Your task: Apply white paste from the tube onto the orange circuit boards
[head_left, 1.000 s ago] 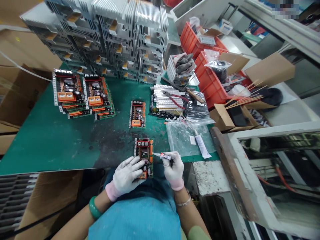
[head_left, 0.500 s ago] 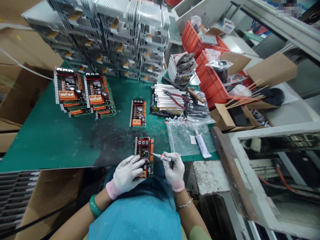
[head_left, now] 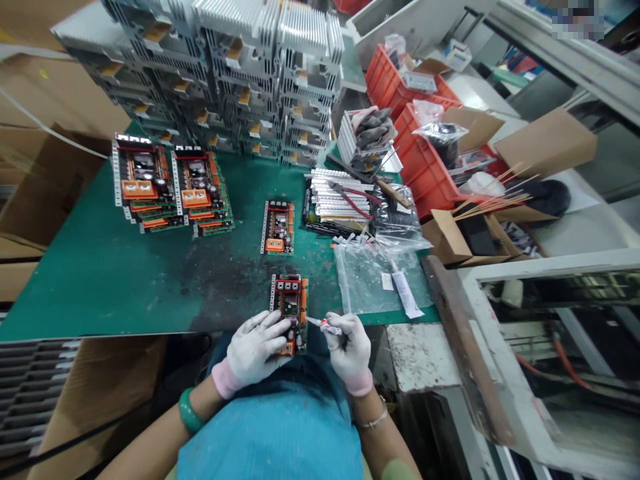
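Observation:
A circuit board (head_left: 291, 300) with orange and red connectors lies at the green table's front edge, its near end jutting over toward my apron. My left hand (head_left: 257, 348), in a white glove with a pink cuff, holds it from the left with fingers laid across its lower half. In my right hand (head_left: 350, 347), gloved the same way, a small glue tube (head_left: 330, 327) is pinched. Its pale pointed nozzle reaches left to the board's right edge; whether the tip touches cannot be made out. Just beyond lies a second circuit board (head_left: 278, 228), flat on the table.
Stacked circuit boards (head_left: 143, 180) stand at the left rear. Behind them rise piled metal heatsinks (head_left: 240, 73). On the right lie red-handled pliers (head_left: 355, 200), metal strips, a plastic bag (head_left: 357, 277) and a white tube (head_left: 407, 293). Red crates (head_left: 425, 160) stand farther right.
My right hand has moved slightly down along the board's right edge, bringing the glue tube's nozzle nearer to me. My left hand and the board stay in place.

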`<move>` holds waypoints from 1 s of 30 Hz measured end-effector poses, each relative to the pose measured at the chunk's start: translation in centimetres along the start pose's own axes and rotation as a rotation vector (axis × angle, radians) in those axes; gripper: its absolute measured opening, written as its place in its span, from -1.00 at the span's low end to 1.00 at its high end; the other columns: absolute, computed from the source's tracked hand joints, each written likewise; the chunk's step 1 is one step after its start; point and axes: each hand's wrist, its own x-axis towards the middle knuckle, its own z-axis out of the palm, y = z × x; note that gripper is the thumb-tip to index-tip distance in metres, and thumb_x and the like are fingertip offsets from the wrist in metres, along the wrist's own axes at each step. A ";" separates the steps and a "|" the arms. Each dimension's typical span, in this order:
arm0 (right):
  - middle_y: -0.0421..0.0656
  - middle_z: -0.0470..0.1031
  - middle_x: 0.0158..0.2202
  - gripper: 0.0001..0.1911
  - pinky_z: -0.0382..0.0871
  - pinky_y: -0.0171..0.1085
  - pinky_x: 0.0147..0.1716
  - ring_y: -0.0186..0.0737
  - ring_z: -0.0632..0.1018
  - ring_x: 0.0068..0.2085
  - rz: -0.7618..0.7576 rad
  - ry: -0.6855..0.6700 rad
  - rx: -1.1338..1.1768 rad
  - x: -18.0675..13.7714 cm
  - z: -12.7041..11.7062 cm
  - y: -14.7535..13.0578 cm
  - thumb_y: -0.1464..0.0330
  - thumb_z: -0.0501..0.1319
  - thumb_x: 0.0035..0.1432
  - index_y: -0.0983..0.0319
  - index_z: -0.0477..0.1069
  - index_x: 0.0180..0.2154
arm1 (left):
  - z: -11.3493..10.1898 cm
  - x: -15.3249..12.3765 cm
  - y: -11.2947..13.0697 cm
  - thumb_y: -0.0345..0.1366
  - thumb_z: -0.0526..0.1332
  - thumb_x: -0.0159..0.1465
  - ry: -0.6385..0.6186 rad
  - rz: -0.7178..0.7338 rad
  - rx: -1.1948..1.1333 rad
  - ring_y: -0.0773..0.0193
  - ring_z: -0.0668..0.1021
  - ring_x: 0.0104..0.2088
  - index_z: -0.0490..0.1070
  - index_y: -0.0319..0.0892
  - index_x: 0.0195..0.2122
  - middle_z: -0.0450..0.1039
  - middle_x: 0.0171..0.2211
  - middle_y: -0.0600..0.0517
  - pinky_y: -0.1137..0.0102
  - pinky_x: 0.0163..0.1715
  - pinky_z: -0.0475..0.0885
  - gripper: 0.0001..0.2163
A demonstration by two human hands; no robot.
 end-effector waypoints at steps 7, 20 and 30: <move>-0.18 0.44 -0.36 -0.86 0.54 -0.19 -0.22 -0.20 0.59 -0.22 -0.025 -0.017 -0.006 0.0 -0.4 -0.4 0.46 0.20 0.18 0.14 0.38 -0.21 | -0.2 0.2 0.2 -0.14 0.18 0.27 0.008 0.011 0.006 0.18 0.51 0.03 0.50 -0.06 -0.41 0.54 -0.07 0.11 0.28 0.10 0.28 -0.81; -0.19 0.53 -0.35 -0.78 0.52 -0.19 -0.22 -0.24 0.57 -0.28 -0.254 -0.009 -0.163 0.1 -1.2 -1.4 0.51 0.22 0.12 0.14 0.41 -0.18 | -1.1 0.4 0.6 -0.25 0.28 0.18 0.088 0.030 -0.020 0.17 0.48 0.06 0.43 -0.11 -0.29 0.52 -0.05 0.01 0.25 0.09 0.35 -0.89; -0.11 0.55 -0.31 -0.71 0.42 -0.23 -0.26 -0.18 0.55 -0.29 0.513 0.389 0.274 3.0 1.9 0.7 0.18 0.27 0.06 0.26 0.44 -0.26 | -4.9 9.0 -2.7 -0.46 0.24 0.15 0.134 -0.066 0.090 0.06 0.30 0.22 0.31 -0.15 -0.07 0.37 0.12 -0.09 0.10 0.16 0.34 -0.69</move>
